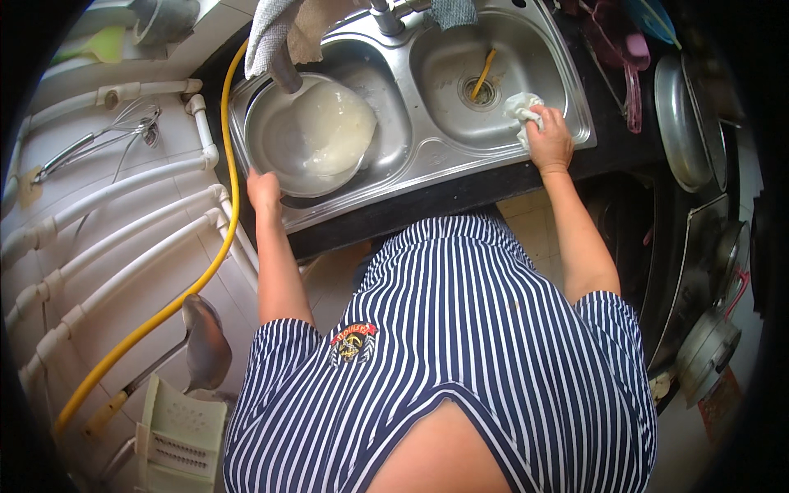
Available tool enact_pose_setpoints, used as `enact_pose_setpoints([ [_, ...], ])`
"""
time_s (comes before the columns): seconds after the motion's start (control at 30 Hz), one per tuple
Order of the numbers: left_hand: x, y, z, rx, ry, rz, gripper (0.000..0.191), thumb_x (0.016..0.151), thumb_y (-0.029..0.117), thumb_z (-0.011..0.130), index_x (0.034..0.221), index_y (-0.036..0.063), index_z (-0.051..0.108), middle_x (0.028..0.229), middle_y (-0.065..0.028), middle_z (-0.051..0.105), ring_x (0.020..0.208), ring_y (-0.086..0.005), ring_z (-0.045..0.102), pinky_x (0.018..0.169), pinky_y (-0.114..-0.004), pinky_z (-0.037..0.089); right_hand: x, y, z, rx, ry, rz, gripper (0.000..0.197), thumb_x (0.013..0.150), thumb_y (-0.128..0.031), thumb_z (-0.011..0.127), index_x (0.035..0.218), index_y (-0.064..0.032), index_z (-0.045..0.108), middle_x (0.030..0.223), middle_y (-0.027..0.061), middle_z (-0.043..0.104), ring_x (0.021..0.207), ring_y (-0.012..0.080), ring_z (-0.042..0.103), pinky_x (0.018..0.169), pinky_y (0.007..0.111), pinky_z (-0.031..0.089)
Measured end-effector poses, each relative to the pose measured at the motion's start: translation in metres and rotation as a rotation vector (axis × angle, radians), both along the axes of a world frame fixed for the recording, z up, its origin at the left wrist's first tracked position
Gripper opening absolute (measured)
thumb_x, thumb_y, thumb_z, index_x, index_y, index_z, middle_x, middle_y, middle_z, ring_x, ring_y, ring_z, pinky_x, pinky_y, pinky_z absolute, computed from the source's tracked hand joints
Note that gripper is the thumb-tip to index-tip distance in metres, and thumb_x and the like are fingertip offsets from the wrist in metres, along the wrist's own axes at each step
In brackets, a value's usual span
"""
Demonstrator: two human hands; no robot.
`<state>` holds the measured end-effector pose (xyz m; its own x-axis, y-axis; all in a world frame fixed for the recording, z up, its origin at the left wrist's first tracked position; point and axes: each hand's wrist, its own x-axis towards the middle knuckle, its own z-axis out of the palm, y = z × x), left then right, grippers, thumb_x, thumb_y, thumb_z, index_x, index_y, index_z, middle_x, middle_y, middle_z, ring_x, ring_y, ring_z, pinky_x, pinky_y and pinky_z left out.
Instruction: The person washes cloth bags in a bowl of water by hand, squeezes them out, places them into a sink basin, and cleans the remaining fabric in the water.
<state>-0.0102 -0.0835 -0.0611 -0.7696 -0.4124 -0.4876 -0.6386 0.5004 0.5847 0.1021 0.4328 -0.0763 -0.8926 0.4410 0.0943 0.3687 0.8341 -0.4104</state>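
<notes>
My right hand [550,140] is closed on a crumpled white cloth [523,108] at the near right corner of the right sink basin [444,117]. At the near left edge of the steel double sink, my left hand [265,191] touches the rim of a wide metal bowl [271,148] in the left basin [394,117]; the fingers are partly hidden, so a grip cannot be told. Cloudy pale liquid [339,129] lies in the bowl. A thin orange-yellow strip [484,74] rests on the drain of the right basin.
Grey cloths [271,37] hang by the faucet [387,21]. A yellow hose [231,135] runs down the left side, beside white pipes [135,179] with hanging whisks [126,120]. Right of the sink are a pink-handled strainer [633,92] and a metal lid [675,123].
</notes>
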Motion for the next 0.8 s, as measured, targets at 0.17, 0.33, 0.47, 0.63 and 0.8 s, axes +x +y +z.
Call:
enact_pose_setpoints([
  [0.17,0.012,0.005,0.031,-0.621,0.375,-0.212,0.062,0.077,0.008,0.048,0.137,0.022,0.044,0.108,-0.0164,0.065,0.088,-0.0375,0.064,0.075,-0.043,0.049,0.001,-0.013,0.01,0.06,0.056,0.042,0.022,0.077,-0.019,0.059,0.099,-0.0204,0.062,0.1,0.0041,0.06,0.09,0.0298,0.061,0.074,0.042,0.049],
  [0.33,0.025,0.006,0.068,-0.746,0.468,-0.224,0.06,0.084,0.004,0.045,0.141,0.0222,0.039,0.115,-0.0139,0.063,0.089,-0.0376,0.063,0.073,-0.045,0.05,0.009,-0.027,0.023,0.081,0.084,0.034,0.022,0.077,-0.019,0.059,0.099,-0.0197,0.061,0.1,0.0045,0.059,0.091,0.029,0.061,0.074,0.042,0.049],
  [0.47,0.034,-0.003,0.079,-0.866,0.896,-0.302,0.048,0.092,0.025,0.054,0.138,0.0207,0.043,0.123,-0.0161,0.059,0.104,-0.0374,0.06,0.081,-0.041,0.051,0.012,-0.032,0.029,0.091,0.09,0.032,0.022,0.077,-0.019,0.059,0.1,-0.0202,0.061,0.102,0.0041,0.059,0.092,0.0282,0.06,0.074,0.041,0.05],
  [0.63,0.038,-0.009,0.095,-0.915,1.167,-0.332,0.041,0.092,0.013,0.055,0.133,0.0137,0.048,0.122,-0.0199,0.058,0.107,-0.0373,0.059,0.084,-0.043,0.05,0.012,-0.038,0.032,0.078,0.091,0.025,0.023,0.078,-0.02,0.059,0.101,-0.0208,0.061,0.103,0.004,0.058,0.092,0.0279,0.06,0.075,0.041,0.049],
  [0.8,0.045,-0.006,0.103,-0.852,1.203,-0.282,0.041,0.091,0.011,0.056,0.132,0.0113,0.05,0.123,-0.0189,0.058,0.108,-0.0362,0.059,0.087,-0.041,0.05,0.013,-0.039,0.031,0.051,0.102,0.03,0.023,0.078,-0.018,0.059,0.101,-0.0215,0.062,0.106,0.004,0.058,0.095,0.0285,0.06,0.077,0.041,0.049],
])
